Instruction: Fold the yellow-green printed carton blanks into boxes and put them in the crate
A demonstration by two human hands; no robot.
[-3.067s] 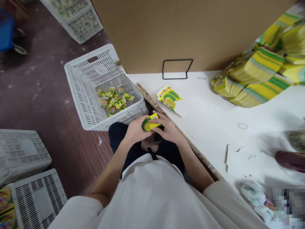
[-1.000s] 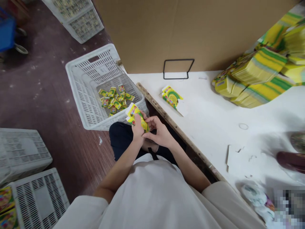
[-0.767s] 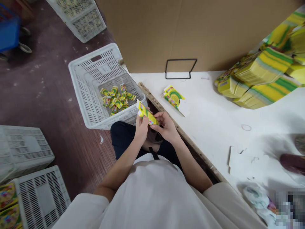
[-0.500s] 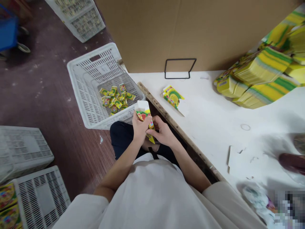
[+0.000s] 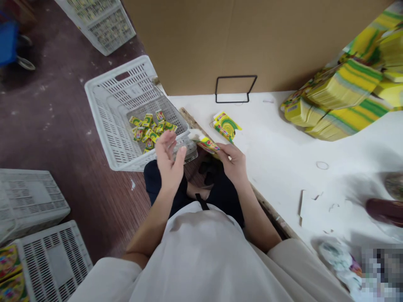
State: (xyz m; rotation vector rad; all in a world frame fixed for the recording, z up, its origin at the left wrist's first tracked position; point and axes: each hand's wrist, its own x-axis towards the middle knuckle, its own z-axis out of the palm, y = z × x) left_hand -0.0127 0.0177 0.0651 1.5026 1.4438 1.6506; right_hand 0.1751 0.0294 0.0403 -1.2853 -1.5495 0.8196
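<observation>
My right hand (image 5: 232, 164) grips a small yellow printed carton (image 5: 209, 143) by its near end, above the table's front edge. White inner flaps show at the carton's far end, slightly smeared. My left hand (image 5: 170, 161) holds nothing; its fingers are apart and it hovers by the near rim of the white plastic crate (image 5: 115, 161). Inside that crate lies a heap of small yellow-green boxes (image 5: 147, 128). On the white table (image 5: 267, 167) rests another yellow-green carton (image 5: 227, 126), a short way beyond my right hand.
Stacks of flat yellow-green cartons (image 5: 340, 96) lie at the table's right. A black wire stand (image 5: 236, 102) stands before a large cardboard sheet (image 5: 201, 46). More white crates (image 5: 34, 191) stand on the floor at left, and a torn white card (image 5: 315, 209) lies at right.
My left hand has let go of the carton and moved left, its fingers opening. My right hand has shifted right and turned the carton, which is now held in it alone.
</observation>
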